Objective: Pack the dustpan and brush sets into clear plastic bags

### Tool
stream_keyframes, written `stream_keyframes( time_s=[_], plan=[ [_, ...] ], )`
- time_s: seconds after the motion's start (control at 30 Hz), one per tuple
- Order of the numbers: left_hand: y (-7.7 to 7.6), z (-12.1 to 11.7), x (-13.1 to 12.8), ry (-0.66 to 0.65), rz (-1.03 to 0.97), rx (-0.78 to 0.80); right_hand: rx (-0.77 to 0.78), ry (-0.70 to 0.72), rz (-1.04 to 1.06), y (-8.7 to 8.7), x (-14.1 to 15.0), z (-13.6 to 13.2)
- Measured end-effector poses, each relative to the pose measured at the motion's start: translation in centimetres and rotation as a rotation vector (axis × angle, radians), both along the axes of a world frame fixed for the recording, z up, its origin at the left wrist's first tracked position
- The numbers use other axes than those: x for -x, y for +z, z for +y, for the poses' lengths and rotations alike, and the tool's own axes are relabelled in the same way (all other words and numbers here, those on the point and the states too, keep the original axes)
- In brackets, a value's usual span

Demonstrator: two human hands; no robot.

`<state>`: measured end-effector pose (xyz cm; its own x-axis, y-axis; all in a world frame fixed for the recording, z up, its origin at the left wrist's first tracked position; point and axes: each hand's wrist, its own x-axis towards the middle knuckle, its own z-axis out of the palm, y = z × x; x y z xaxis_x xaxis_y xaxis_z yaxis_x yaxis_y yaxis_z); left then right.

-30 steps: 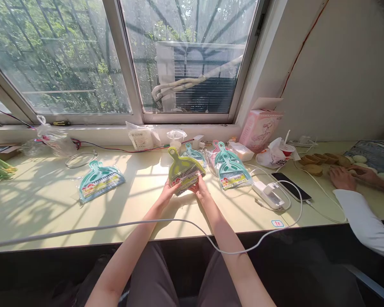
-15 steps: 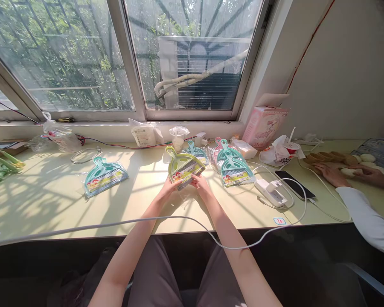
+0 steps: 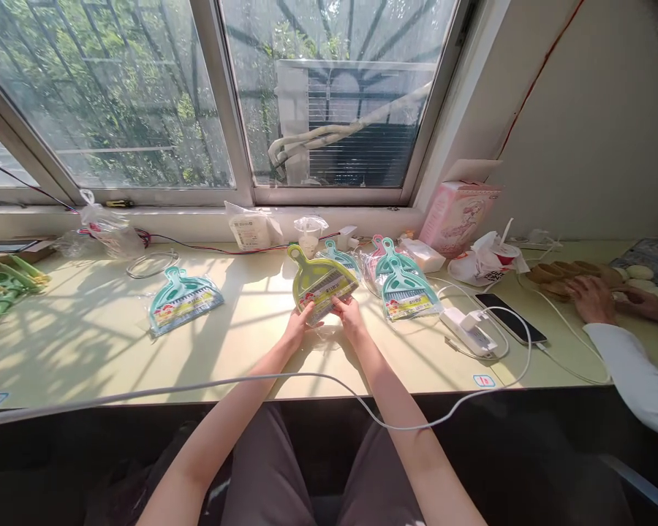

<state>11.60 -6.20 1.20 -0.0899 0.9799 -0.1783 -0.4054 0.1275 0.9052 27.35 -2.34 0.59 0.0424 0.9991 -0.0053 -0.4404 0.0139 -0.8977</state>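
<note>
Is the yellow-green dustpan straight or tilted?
Tilted: the yellow-green dustpan has its handle leaning left, while the left hand and right hand hold it low down.

No text reads clearly, even on the green dustpan's label.

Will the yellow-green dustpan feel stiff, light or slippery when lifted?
The yellow-green dustpan is probably stiff and light: it looks like moulded plastic. The clear film below it looks loose and shiny, so likely floppy and slippery.
</note>
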Motion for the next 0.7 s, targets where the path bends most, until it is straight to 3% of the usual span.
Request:
stream_keyframes(
  time_s=[0.1,0.23,0.3,0.47,0.6,0.7],
  plan=[
    [-0.3,1.0,0.5,-0.023,0.052,0.032,0.034,-0.007,-0.070,0.1,0.1,0.3],
    [0.4,3.1,3.9,-0.057,0.039,0.033,0.095,0.116,-0.352,0.0,-0.3,0.8],
    [1.0,3.9,6.2,-0.072,0.012,0.025,-0.021,0.060,-0.616,-0.1,-0.7,0.6],
    [1.7,4.3,9.6,-0.044,-0.024,0.058,-0.598,-0.270,-1.177,-1.2,-0.8,-0.1],
    [1.0,4.1,9.4,-0.090,0.015,0.107,-0.706,-0.400,-1.221,-1.9,-0.9,0.6],
    [0.4,4.4,8.9,-0.163,0.032,0.111,-0.702,-0.365,-1.109,-2.0,-1.6,1.5]
  ],
)
